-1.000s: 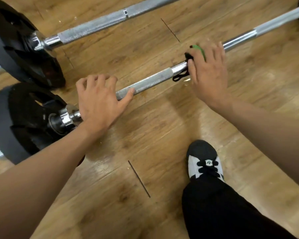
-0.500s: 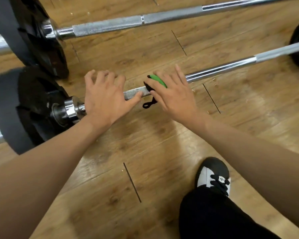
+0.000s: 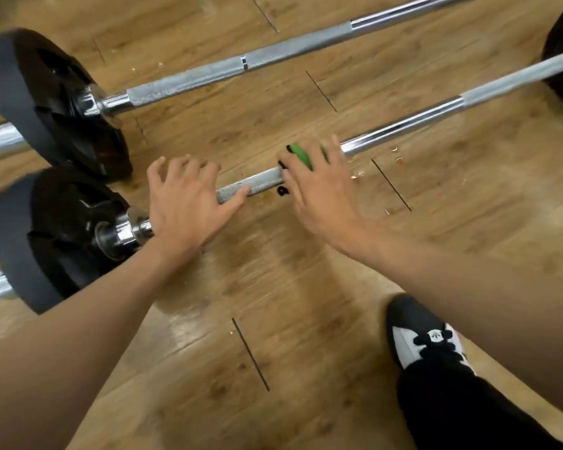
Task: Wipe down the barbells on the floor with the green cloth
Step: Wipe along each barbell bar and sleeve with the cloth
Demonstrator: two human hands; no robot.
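Barbell (image 3: 403, 125) under flat left hand (image 3: 186, 203) | green cloth (image 3: 301, 155) under flat right hand (image 3: 319, 193) | exposed rightward

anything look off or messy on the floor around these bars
Yes: small pale flakes lie scattered on the wood floor beside the nearer barbell, close to the right hand. They look like loose debris. Nothing else stands out.

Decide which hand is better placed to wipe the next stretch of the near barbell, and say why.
Right. The right hand presses the green cloth on the near barbell; the left hand rests bare on it beside the plate.
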